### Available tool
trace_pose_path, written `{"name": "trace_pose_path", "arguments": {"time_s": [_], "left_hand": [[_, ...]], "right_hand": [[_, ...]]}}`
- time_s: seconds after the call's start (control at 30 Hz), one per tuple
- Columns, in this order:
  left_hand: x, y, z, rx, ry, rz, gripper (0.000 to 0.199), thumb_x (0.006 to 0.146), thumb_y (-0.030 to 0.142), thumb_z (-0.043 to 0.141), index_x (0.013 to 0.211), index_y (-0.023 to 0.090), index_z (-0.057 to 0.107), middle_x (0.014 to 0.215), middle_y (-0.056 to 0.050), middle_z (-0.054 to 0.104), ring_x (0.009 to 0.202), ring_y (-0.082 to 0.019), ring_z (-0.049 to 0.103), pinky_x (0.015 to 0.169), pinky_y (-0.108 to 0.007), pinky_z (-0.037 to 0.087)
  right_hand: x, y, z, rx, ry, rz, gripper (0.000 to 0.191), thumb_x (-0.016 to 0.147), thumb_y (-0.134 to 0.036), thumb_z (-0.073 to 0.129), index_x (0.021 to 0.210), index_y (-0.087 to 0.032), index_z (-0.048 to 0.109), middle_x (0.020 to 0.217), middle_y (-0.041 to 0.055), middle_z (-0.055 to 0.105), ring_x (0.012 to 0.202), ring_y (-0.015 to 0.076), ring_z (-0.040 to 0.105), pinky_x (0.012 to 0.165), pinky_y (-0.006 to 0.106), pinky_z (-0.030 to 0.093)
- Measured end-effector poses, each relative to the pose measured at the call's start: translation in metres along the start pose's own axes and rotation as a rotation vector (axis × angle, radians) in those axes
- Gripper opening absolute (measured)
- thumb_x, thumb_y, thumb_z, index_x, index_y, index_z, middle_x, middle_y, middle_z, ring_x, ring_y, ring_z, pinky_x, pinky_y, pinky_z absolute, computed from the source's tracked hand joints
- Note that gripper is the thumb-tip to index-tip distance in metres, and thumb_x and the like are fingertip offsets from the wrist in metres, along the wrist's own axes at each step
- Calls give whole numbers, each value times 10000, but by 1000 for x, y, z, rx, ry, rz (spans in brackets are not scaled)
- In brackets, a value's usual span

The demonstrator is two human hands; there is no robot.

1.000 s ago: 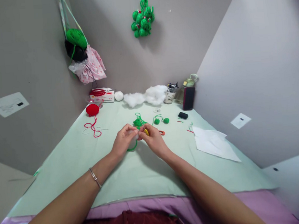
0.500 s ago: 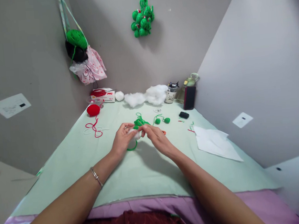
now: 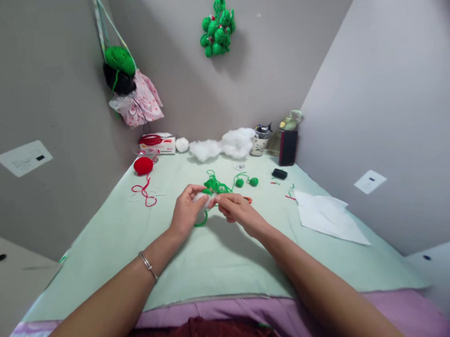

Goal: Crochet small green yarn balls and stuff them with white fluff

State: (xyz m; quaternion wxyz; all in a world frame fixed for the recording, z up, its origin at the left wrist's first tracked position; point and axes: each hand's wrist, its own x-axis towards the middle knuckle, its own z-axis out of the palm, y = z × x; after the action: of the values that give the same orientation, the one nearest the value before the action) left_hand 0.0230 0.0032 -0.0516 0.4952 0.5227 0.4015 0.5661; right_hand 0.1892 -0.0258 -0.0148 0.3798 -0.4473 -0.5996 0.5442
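Note:
Over the middle of the table, my left hand (image 3: 184, 211) is closed round a small green crocheted piece (image 3: 208, 191) with white stuffing (image 3: 200, 199) at it. My right hand (image 3: 236, 209) meets it from the right, thumb and fingers pinched together at the stuffing's edge. Whatever lies in that pinch is too small to make out. A loop of green yarn (image 3: 201, 222) hangs below my left hand. Just beyond the hands lies a tangle of green yarn (image 3: 220, 184), with two small green balls (image 3: 247, 182) to its right. An orange item (image 3: 248, 200) is partly hidden behind my right hand.
White fluff (image 3: 236, 142) lies along the back wall, beside a cup of tools (image 3: 259, 144), a bottle (image 3: 275, 143) and a phone (image 3: 288, 148). A red yarn ball (image 3: 143, 166) sits at left; white paper (image 3: 326, 215) at right. Green crocheted pieces (image 3: 218, 31) hang above.
My right hand has shifted slightly down and right, its fingers curling into a tighter pinch. My left hand keeps hold of the crocheted piece. The whole view has shifted slightly.

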Motion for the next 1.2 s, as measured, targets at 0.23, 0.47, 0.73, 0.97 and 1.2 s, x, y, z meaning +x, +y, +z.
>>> {"name": "trace_pose_path", "arguments": {"time_s": [0.23, 0.47, 0.73, 0.97, 1.2], "left_hand": [[0, -1, 0, 31, 6, 28, 254, 732, 303, 749, 939, 188, 656, 916, -33, 728, 901, -207, 663, 856, -326, 488], [0, -5, -1, 43, -6, 42, 249, 744, 302, 741, 949, 186, 659, 920, -36, 730, 895, -207, 665, 843, -327, 492], [1, -7, -1, 65, 4, 65, 252, 759, 308, 729, 964, 189, 643, 942, -38, 723, 908, -211, 664, 865, -333, 491], [2, -7, -1, 86, 20, 88, 257, 756, 321, 717, 960, 190, 630, 947, -35, 704, 930, -214, 647, 885, -339, 482], [1, -9, 0, 109, 23, 75, 262, 742, 325, 711, 950, 186, 632, 930, -35, 705, 901, -215, 644, 858, -342, 481]], "right_hand": [[-2, 3, -4, 9, -18, -43, 324, 922, -394, 465, 831, -192, 702, 663, -43, 368, 579, 112, 326, 506, 238, 282], [2, 3, 1, 42, -83, 59, 202, 866, -303, 524, 817, -175, 672, 420, -68, 466, 407, 94, 358, 465, 237, 257], [6, 9, 5, 152, -16, 107, 139, 791, -275, 559, 803, -174, 653, 429, -79, 475, 362, 76, 328, 419, 236, 213], [10, 15, 11, 303, 30, 133, 204, 773, -360, 618, 794, -159, 648, 499, -93, 413, 386, 45, 275, 430, 222, 180], [11, 14, 4, 419, -57, 199, 186, 758, -335, 692, 771, -159, 631, 421, -112, 371, 356, 37, 206, 395, 206, 144]]}}
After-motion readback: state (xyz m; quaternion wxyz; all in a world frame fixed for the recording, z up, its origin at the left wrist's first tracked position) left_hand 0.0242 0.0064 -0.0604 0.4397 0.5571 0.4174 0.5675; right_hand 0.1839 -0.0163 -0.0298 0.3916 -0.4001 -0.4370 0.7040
